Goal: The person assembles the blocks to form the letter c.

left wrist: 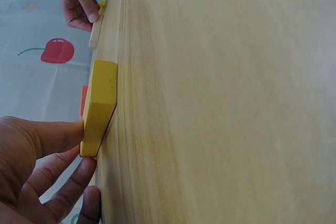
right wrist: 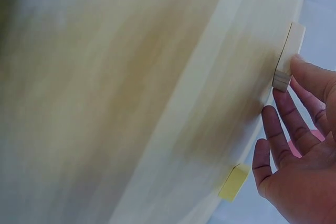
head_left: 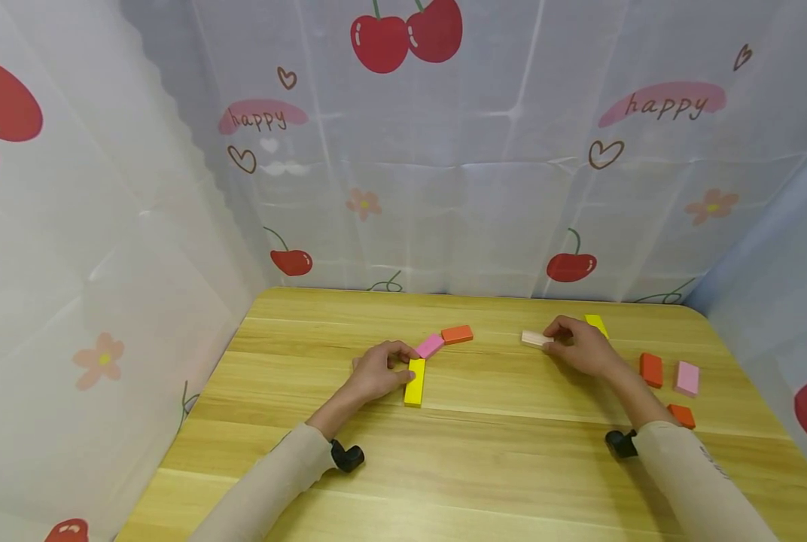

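My left hand point(head_left: 376, 373) pinches a yellow block point(head_left: 414, 385) lying on the table, thumb on one side and fingers at its far end. A pink block point(head_left: 430, 346) meets that far end at an angle. An orange block point(head_left: 457, 335) continues on from the pink one. Farther right, my right hand point(head_left: 583, 348) grips the end of a plain wooden block point(head_left: 533, 339) between thumb and fingers. The right wrist view shows this wooden block point(right wrist: 290, 51) with the thumb on its face; its other fingers spread below. Part of a pale block point(head_left: 355, 363) shows behind the left hand.
Another yellow block point(head_left: 596, 325) lies just beyond the right hand. Right of that forearm are a red-orange block point(head_left: 651, 369), a light pink block point(head_left: 686, 378) and an orange block point(head_left: 681, 416) partly covered by the arm. A patterned curtain point(head_left: 444, 226) hangs behind the wooden table point(head_left: 485, 467).
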Demonstrator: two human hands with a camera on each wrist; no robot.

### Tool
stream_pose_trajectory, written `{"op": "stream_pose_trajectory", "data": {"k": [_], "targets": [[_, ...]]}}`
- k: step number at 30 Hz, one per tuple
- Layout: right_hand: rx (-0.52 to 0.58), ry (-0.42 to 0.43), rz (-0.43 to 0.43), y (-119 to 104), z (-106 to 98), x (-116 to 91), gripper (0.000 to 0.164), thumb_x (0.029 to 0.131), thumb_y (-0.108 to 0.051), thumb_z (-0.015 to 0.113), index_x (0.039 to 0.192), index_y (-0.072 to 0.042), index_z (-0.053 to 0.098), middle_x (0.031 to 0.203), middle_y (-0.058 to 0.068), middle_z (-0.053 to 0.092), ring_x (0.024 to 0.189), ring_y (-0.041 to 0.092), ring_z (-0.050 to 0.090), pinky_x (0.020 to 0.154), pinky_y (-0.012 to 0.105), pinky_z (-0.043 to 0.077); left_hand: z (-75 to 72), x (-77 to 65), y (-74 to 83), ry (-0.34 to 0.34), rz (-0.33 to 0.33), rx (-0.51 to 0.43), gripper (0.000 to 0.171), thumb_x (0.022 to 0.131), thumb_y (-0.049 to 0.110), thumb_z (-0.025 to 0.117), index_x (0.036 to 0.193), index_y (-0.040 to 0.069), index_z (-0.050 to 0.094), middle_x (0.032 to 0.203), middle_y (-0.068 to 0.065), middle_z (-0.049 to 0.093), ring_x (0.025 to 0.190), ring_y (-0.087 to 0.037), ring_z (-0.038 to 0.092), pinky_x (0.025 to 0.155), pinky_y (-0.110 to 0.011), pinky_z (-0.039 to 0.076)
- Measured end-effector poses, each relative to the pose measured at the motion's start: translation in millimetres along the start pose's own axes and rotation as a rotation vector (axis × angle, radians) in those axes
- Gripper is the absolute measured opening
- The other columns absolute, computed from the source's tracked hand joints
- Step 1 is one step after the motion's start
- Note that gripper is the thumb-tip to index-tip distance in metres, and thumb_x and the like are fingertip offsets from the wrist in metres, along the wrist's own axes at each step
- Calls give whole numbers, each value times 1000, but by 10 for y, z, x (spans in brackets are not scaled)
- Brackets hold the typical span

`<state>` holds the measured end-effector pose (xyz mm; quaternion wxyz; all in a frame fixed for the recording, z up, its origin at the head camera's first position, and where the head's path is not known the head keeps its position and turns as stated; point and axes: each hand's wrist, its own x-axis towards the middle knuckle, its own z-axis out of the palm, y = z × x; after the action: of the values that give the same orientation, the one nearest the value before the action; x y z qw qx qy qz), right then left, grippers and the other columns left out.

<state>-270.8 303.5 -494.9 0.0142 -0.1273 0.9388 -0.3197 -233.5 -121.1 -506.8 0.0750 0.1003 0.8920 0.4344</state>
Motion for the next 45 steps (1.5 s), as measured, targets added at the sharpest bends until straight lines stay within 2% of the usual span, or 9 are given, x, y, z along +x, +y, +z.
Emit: {"op": "stream_pose_trajectory", "data": {"k": [10, 18, 45], "targets": [[20, -2, -19, -21, 59, 45, 19, 100, -16, 77, 114, -3, 71, 115, 19, 74, 107, 34, 66, 101, 55, 52, 13, 9, -14, -1, 2, -5, 21, 95, 20, 82, 115, 27, 78, 115, 3, 74, 100, -22, 58, 95, -52, 22], [34, 7, -27, -71, 108, 103, 19, 101, -18, 76, 114, -4, 71, 115, 18, 74, 106, 33, 66, 99, 50, 53, 10, 21, -23, 6, -3, 13, 21, 95, 21, 82, 115, 27, 78, 114, 6, 73, 100, -20, 57, 94, -52, 23], [25, -12, -38, -182, 199, 198, 18, 100, -17, 77, 112, -6, 70, 114, 18, 74, 107, 35, 66, 101, 55, 53, 21, 1, -17, 10, 4, 6, 20, 95, 20, 83, 113, 27, 78, 112, 4, 73, 97, -22, 57, 93, -51, 23]]}}
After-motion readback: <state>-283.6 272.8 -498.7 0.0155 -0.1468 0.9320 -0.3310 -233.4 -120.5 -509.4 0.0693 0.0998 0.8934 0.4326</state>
